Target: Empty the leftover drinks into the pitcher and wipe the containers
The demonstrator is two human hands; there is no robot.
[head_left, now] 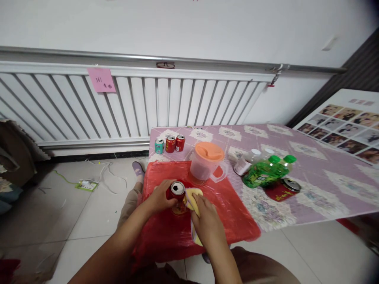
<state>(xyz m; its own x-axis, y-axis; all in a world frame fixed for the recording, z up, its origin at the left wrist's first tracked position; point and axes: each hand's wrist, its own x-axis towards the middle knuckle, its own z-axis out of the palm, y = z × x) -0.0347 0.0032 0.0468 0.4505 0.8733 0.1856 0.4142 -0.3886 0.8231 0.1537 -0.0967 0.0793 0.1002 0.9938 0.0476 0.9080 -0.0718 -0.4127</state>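
An opened red drink can [178, 200] stands upright on a red plastic sheet [237, 221] at the table's near left part. My left hand [162, 196] is closed round the can's left side. In my right hand [207, 217] is a yellow cloth [194, 200], pressed against the can's right side; part of it hangs below the fingers. Just behind the can sits a clear plastic pitcher [203, 167] with an orange lid [209, 151], its handle pointing right.
At the back left stand a teal can [159, 146] and two red cans [170, 144]. On the right lie green bottles [263, 172], white-capped bottles [245, 162] and a tipped red can [282, 190]. A radiator [177, 98] runs behind the table; a photo board [343, 122] leans at right.
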